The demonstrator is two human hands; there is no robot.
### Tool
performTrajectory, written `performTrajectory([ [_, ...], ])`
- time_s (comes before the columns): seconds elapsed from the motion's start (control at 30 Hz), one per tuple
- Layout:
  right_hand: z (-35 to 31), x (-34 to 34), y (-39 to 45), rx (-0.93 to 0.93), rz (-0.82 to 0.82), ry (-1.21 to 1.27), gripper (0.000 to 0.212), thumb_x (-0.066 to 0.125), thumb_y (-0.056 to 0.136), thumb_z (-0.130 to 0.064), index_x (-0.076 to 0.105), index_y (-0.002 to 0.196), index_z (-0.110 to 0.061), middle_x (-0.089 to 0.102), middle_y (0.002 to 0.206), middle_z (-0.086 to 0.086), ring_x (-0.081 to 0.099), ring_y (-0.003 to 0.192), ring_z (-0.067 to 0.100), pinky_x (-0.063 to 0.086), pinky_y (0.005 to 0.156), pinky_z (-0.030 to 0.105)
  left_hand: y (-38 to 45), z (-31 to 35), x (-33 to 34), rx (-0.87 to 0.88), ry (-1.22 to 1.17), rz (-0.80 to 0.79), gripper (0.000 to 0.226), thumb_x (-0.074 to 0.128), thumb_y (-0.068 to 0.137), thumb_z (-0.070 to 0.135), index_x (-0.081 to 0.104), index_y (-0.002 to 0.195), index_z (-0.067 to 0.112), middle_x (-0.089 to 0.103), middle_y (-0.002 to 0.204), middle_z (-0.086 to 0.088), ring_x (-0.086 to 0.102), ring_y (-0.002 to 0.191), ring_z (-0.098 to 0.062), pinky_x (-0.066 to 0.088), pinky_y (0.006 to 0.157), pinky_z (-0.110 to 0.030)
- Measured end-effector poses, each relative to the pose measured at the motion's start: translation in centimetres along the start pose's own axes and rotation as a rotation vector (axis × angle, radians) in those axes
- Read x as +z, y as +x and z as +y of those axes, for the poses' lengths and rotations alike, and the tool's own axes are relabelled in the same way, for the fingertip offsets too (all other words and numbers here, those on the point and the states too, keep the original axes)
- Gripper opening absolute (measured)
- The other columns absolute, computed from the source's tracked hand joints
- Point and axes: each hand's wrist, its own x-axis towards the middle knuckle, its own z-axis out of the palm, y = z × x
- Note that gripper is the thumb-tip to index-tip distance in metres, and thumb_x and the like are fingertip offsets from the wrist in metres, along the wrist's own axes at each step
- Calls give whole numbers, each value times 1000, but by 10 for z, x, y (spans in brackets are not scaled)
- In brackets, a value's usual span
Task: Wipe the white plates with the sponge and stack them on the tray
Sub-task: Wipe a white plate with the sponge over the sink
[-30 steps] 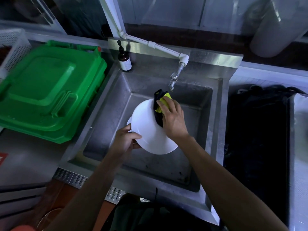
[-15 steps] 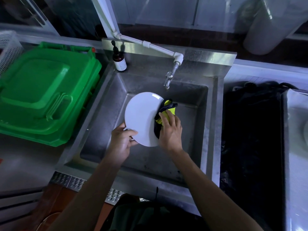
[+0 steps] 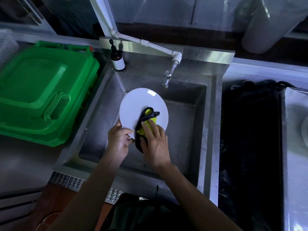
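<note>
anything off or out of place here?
Nothing stands out. The left hand grips the white plate tilted over the sink; the right hand presses the sponge on it. No spill or breakage shows.

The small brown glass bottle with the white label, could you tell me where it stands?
In the head view the small brown glass bottle stands upright on the steel sink's back-left corner, between the green plastic crate and the tap.

Dim, cool-toned scene, daylight entering from above, small glare spot on white plate (image 3: 141,104), deep shadow at right, wide-angle bending at edges, slight softness on forearms.
</note>
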Motion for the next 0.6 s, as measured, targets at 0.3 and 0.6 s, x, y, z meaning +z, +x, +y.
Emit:
performTrajectory([
  [0.3, 26, -12, 15, 203, 106, 50, 59, 58, 95, -13, 37, 151, -8, 28, 159, 15, 30, 140, 38, 23, 119, 47, 2, 2, -7, 6, 58, -10, 50, 61, 60, 1, 72, 107, 14, 74, 112, -14, 70, 100, -37, 60, 75, -46],
  [0.6, 57, -22, 32, 264, 87, 166, 75, 63, 93, -12, 23, 157, -17, 21, 161, 5, 26, 140, 33, 30, 117, 51, 0, -1, -16, 21, 164, -82, 43, 61, 61, 1, 75, 99, 16, 77, 101, -7, 75, 86, -25, 61, 72, -43],
])
